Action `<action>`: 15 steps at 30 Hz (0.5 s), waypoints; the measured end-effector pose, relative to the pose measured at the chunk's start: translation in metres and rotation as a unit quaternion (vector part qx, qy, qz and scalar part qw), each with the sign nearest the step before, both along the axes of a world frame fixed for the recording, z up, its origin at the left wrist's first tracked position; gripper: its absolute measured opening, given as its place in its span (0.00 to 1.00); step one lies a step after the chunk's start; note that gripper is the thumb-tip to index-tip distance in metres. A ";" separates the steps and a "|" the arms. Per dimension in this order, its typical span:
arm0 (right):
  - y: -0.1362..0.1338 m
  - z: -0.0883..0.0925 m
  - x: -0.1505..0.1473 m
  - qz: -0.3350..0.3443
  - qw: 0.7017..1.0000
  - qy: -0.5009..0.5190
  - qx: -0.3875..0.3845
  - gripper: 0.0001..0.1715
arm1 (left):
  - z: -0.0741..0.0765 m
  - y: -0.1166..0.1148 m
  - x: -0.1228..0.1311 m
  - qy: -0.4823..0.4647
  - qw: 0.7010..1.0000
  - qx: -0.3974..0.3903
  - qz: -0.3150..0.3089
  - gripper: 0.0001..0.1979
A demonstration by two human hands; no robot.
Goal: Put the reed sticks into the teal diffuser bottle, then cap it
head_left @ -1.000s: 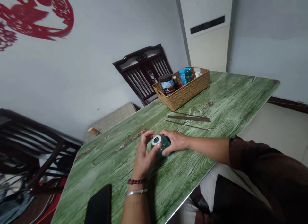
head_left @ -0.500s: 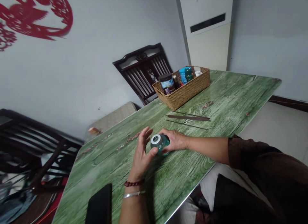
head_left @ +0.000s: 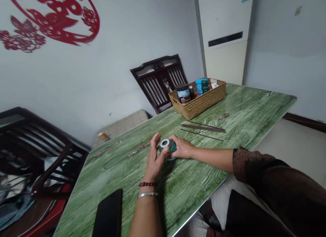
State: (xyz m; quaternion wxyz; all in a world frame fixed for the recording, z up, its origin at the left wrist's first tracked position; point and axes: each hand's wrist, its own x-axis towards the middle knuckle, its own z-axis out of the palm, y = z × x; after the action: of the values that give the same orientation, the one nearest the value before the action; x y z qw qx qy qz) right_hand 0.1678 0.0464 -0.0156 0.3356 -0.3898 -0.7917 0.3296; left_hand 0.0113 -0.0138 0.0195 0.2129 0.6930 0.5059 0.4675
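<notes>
At twelve o'clock on the green worktop (head_left: 203, 172), our right hand (head_left: 184, 148) clasps the teal jar (head_left: 169, 146) — our left hand (head_left: 154, 159) spread, barely touching, so the next move calls for closing those fingers.

The left wrist (head_left: 147, 189) wears 2 bands, a dark red bead bracelet (head_left: 148, 184) and a plain silver bangle (head_left: 147, 195); the right arm (head_left: 211, 159) comes out of a loose, dark brown patterned sleeve (head_left: 248, 165)
</notes>
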 end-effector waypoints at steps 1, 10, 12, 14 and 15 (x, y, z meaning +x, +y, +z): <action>-0.001 -0.001 -0.002 -0.007 1.000 0.001 -0.001 0.42 | -0.002 0.002 0.000 0.001 0.999 0.008 0.031 0.33; -0.002 -0.004 -0.006 -0.022 0.999 -0.026 0.020 0.40 | -0.003 0.006 -0.005 0.067 0.993 0.056 0.078 0.26; 0.001 -0.002 -0.007 -0.005 0.999 -0.028 0.020 0.40 | -0.002 0.006 -0.010 0.061 0.996 0.049 0.049 0.24; 0.006 0.000 -0.010 0.021 0.999 -0.026 0.019 0.41 | -0.003 0.007 -0.016 0.048 0.998 0.041 0.032 0.23; 0.008 0.000 -0.011 0.032 0.999 -0.025 0.020 0.41 | -0.003 0.007 -0.019 0.042 0.998 0.036 0.024 0.22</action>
State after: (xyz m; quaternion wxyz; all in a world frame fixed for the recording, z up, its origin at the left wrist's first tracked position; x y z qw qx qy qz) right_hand 0.1563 0.0549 -0.0153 0.3125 -0.3659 -0.8183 0.3145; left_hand -0.0075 -0.0066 0.0164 0.1553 0.7066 0.5141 0.4609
